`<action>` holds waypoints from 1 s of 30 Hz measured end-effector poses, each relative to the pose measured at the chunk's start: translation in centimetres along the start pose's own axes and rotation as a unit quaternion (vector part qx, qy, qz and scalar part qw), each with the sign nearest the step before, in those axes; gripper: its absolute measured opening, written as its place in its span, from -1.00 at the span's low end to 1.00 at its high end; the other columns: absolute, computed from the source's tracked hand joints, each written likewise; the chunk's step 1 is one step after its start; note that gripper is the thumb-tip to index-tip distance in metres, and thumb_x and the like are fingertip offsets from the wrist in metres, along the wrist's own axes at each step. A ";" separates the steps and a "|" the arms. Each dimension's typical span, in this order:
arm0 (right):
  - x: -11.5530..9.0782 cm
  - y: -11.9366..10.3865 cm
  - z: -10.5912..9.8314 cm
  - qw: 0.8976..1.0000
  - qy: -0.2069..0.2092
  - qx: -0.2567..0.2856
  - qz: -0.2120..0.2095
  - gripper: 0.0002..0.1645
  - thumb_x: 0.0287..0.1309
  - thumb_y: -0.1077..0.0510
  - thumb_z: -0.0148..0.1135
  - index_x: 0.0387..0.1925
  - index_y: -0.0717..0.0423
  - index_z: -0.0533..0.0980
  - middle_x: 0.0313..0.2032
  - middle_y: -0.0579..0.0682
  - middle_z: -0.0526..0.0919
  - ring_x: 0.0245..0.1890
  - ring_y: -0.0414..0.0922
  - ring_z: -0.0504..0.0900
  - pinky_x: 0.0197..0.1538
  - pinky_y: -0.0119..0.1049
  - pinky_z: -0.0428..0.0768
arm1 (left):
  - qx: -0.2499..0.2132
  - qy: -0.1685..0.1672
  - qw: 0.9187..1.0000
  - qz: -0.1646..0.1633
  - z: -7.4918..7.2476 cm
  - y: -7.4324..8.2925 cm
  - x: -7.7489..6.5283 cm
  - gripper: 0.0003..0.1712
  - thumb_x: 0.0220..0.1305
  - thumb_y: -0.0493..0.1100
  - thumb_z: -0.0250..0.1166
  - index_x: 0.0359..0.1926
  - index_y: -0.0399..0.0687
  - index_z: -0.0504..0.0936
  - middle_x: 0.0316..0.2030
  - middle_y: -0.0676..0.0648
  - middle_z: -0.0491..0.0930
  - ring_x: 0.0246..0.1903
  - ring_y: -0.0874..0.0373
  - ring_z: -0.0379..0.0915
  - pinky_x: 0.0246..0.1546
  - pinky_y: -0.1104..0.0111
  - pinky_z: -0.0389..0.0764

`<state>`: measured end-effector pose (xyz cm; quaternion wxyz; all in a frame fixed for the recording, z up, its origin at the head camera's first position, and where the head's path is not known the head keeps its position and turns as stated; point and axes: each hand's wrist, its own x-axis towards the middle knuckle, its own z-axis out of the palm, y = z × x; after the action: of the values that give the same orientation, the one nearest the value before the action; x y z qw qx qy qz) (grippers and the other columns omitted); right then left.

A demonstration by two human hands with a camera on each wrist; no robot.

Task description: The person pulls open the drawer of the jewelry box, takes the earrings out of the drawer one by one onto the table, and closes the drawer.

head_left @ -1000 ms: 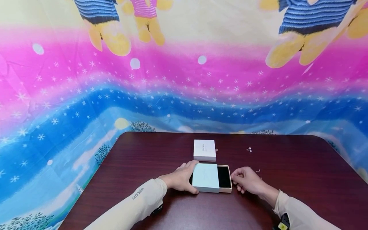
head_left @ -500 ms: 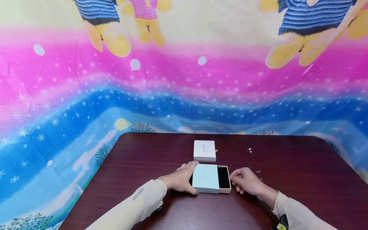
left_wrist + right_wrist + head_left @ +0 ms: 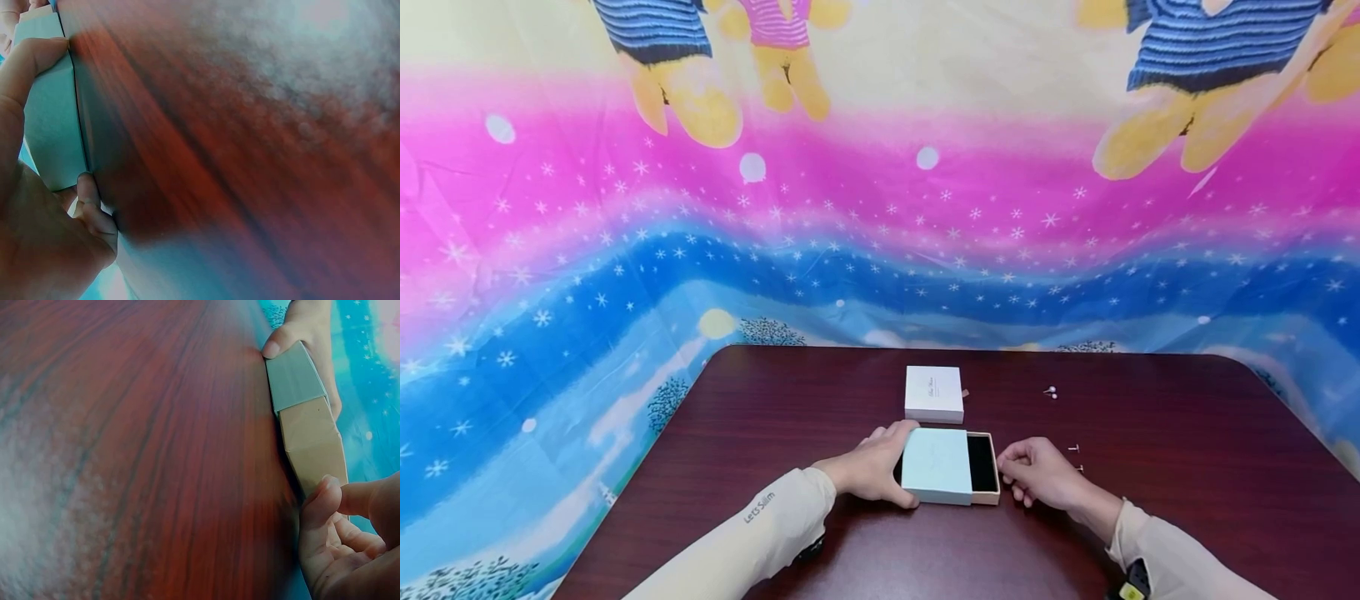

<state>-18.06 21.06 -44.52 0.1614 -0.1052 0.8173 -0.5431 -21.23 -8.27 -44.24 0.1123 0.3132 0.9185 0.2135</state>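
Observation:
A mint-green slide-out jewelry box lies flat on the table, its kraft drawer with black lining partly out on the right. My left hand grips the left end of the mint sleeve, thumb along the near side and fingers round the far side. In the left wrist view the thumb lies against the sleeve. My right hand is at the drawer's outer end with curled fingers, and the right wrist view shows its thumb tip right at that end. Anything between thumb and forefinger is hidden.
Behind the mint box stands a white box with fine lettering and a small pinkish tab. Pearl-headed stud earrings lie at the back right. Small pin-like pieces lie just behind my right hand. A printed cloth hangs behind the table.
My right hand has edged left, and the drawer has slid slightly further into the mint sleeve. My left hand has held its place.

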 end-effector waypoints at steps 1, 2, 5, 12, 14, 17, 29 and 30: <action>0.0 0.0 0.0 1.000 0.000 0.000 0.000 -0.76 0.41 0.26 0.08 -0.25 0.41 0.57 -0.55 -0.06 0.53 -0.68 -0.27 0.50 -0.56 -0.39 0.55 | 0.001 -0.001 1.000 -0.002 0.0 0.0 0.0 0.22 -0.14 0.11 0.60 0.47 -0.05 0.12 0.27 -0.03 0.40 0.09 0.09 0.29 0.17 0.21 0.37; 0.0 -0.1 0.0 1.000 0.000 0.000 -0.001 -0.76 0.41 0.26 0.08 -0.25 0.41 0.57 -0.55 -0.06 0.53 -0.68 -0.27 0.50 -0.56 -0.39 0.55 | 0.002 -0.002 1.000 -0.004 0.0 0.0 0.0 0.22 -0.14 0.11 0.59 0.47 -0.05 0.11 0.27 -0.02 0.40 0.09 0.10 0.29 0.17 0.22 0.37; 0.1 -0.1 0.1 1.000 0.000 0.000 -0.003 -0.76 0.40 0.27 0.09 -0.26 0.42 0.57 -0.56 -0.06 0.53 -0.68 -0.28 0.50 -0.57 -0.39 0.55 | 0.000 -0.004 1.000 -0.008 0.0 0.0 0.1 0.22 -0.14 0.11 0.60 0.47 -0.04 0.12 0.27 -0.01 0.40 0.09 0.11 0.29 0.17 0.23 0.36; 0.2 -0.2 0.3 1.000 -0.001 -0.001 -0.006 -0.77 0.38 0.28 0.09 -0.28 0.41 0.57 -0.56 -0.06 0.52 -0.68 -0.29 0.50 -0.57 -0.41 0.53 | -0.001 -0.003 1.000 -0.010 0.2 -0.2 0.2 0.22 -0.15 0.12 0.60 0.47 -0.04 0.13 0.27 0.01 0.39 0.09 0.13 0.28 0.18 0.24 0.36; 0.2 -0.2 0.3 1.000 0.000 -0.002 -0.005 -0.77 0.38 0.28 0.08 -0.28 0.41 0.57 -0.56 -0.06 0.52 -0.67 -0.28 0.50 -0.57 -0.41 0.53 | -0.001 -0.002 1.000 -0.009 0.1 -0.1 0.1 0.22 -0.16 0.12 0.60 0.46 -0.04 0.13 0.27 0.01 0.39 0.09 0.13 0.28 0.18 0.24 0.36; 0.1 -0.3 0.3 1.000 0.001 -0.002 -0.002 -0.77 0.37 0.28 0.08 -0.27 0.41 0.57 -0.56 -0.06 0.52 -0.67 -0.28 0.50 -0.57 -0.41 0.53 | -0.002 -0.002 1.000 -0.009 0.1 -0.1 0.1 0.22 -0.17 0.11 0.60 0.46 -0.04 0.13 0.27 0.01 0.39 0.09 0.12 0.29 0.17 0.24 0.36; 0.2 -0.4 0.4 1.000 0.000 -0.001 0.005 -0.78 0.38 0.29 0.07 -0.25 0.40 0.57 -0.55 -0.05 0.53 -0.66 -0.26 0.50 -0.56 -0.40 0.54 | -0.003 0.002 1.000 -0.003 0.1 0.0 0.0 0.22 -0.17 0.09 0.61 0.46 -0.07 0.14 0.26 -0.02 0.41 0.08 0.10 0.30 0.14 0.23 0.37; 0.2 -0.4 0.4 1.000 0.000 -0.001 0.005 -0.78 0.39 0.28 0.07 -0.25 0.40 0.58 -0.55 -0.05 0.53 -0.66 -0.26 0.50 -0.56 -0.40 0.54 | -0.002 0.002 1.000 -0.003 0.1 0.0 0.0 0.22 -0.16 0.09 0.61 0.46 -0.07 0.13 0.26 -0.02 0.40 0.08 0.10 0.30 0.14 0.23 0.37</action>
<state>-18.10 20.48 -44.31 0.1643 -0.1014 0.8183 -0.5414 -21.23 -8.23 -44.28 0.1119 0.3097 0.9193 0.2155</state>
